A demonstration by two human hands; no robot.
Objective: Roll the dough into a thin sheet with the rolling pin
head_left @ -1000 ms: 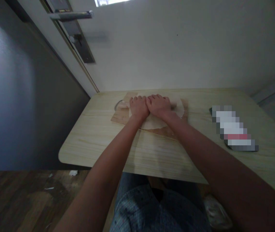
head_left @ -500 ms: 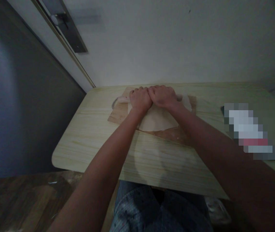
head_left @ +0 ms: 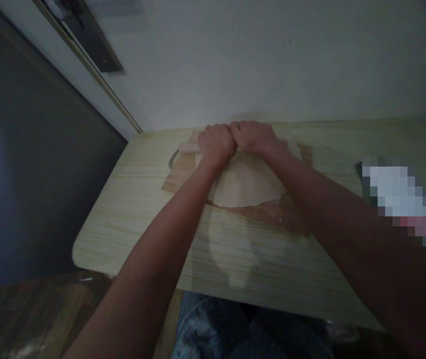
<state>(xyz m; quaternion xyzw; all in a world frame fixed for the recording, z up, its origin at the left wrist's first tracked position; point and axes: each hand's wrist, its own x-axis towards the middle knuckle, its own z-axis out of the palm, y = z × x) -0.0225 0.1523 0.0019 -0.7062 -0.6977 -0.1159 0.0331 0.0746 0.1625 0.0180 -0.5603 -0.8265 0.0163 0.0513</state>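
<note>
My left hand and my right hand are side by side and touching, both closed over a pale wooden rolling pin. Only the pin's left end sticks out plainly; my fists cover its middle. Beneath it, a thin, wide sheet of pale dough lies flat, its rounded front edge facing me. The dough rests on a brown wooden cutting board with a metal loop handle at its left. My right forearm hides part of the dough and board.
The board sits on a light wood-grain table whose far edge meets a white door. On the right lies a blurred-out object. A dark panel stands at the left, and my denim-covered legs are under the table's front edge.
Both hands and the rolling pin have moved slightly away from me over the dough, towards the far edge. The camera view has shifted a little as well.
</note>
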